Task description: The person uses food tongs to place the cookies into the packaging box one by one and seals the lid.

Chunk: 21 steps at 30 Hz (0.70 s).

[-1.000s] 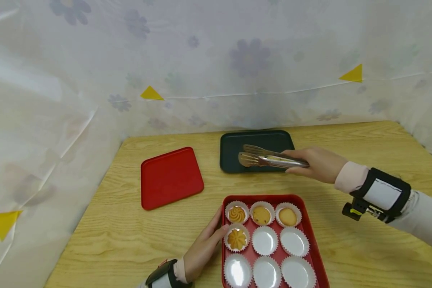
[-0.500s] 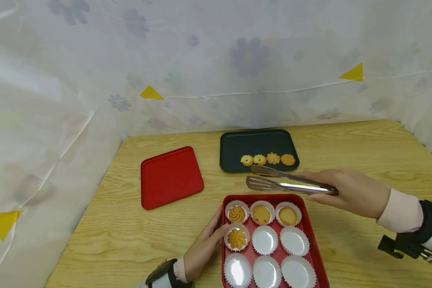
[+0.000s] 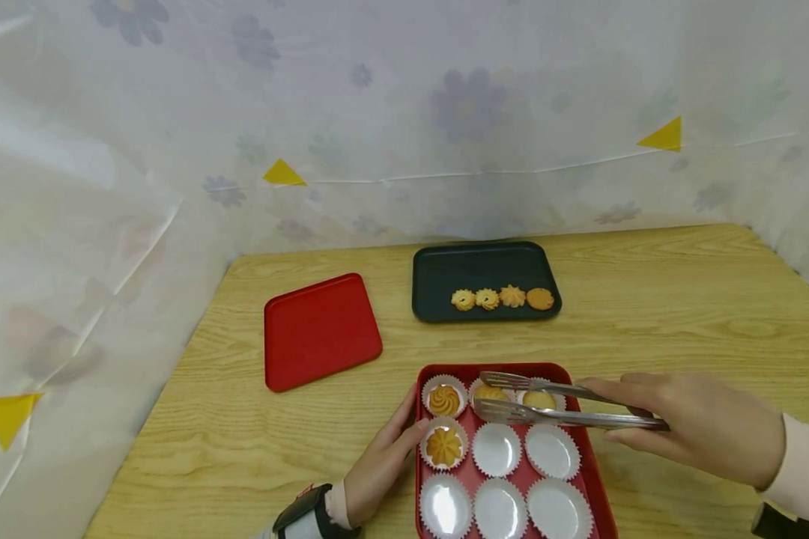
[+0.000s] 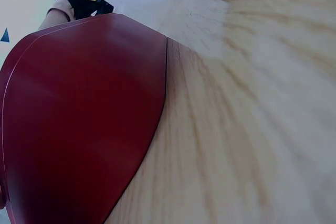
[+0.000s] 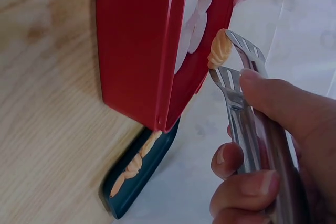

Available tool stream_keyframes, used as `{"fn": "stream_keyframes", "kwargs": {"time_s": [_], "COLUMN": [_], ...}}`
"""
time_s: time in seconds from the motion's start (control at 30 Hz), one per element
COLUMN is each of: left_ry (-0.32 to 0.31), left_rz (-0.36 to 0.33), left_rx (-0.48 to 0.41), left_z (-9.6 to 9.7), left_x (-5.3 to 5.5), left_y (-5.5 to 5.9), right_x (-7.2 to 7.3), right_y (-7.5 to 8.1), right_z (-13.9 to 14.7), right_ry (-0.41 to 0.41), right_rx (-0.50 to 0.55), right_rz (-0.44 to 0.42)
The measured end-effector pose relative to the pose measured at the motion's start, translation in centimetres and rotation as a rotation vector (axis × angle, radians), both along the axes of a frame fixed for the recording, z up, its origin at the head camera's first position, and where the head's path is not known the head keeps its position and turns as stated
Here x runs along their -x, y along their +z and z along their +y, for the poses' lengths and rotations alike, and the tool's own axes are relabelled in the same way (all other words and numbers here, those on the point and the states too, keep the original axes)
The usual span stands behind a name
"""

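In the head view my right hand [image 3: 694, 427] grips metal serving tongs [image 3: 580, 421] over the back row of a deep red box [image 3: 589, 464]. The right wrist view shows a ridged cookie [image 5: 219, 49] pinched between the tong tips, above the box's opening. My left hand [image 3: 380, 471] holds the box's left wall, its thumb over the rim. Inside the box stand white paper cups [image 3: 496, 451] in rows. A swirl cookie [image 3: 444, 401] and a flower-shaped cookie [image 3: 443, 447] sit in cups at the left. Tongs partly cover two round cookies [image 3: 539, 400] at the back.
A dark green tray [image 3: 479, 266] at the back of the wooden table [image 3: 243, 449] bears several cookies [image 3: 511, 296] in a row near its front edge. Left of it lies a flat red tray [image 3: 320, 333]. A flowered plastic sheet [image 3: 391, 112] hangs behind the table.
My right hand has brought the tongs from the dark green tray toward me, over the red box, uncovering the row of cookies on that tray. My left hand has stayed at the box.
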State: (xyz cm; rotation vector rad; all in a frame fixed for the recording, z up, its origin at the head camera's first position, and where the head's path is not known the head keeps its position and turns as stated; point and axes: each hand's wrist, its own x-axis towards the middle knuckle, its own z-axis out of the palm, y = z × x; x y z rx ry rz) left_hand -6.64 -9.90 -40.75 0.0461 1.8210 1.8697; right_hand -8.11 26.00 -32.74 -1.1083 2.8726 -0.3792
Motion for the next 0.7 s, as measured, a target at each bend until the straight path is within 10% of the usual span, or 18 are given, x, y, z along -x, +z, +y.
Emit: {"fn": "stream_keyframes", "kwargs": {"time_s": [0.3,0.7], "left_ry": [0.0,0.002], "left_rz": [-0.002,-0.019], "left_rx": [0.001,0.015], "left_z": [0.0,0.0], "left_x": [0.0,0.0], "left_y": [0.0,0.0], "right_x": [-1.2,-1.7], "right_y": [-0.7,-1.8], "right_z": [-0.6,-0.3], "right_ry": [-0.08,-0.034], "right_rx": [-0.142,-0.115], "right_rz": [-0.204,-0.176]}}
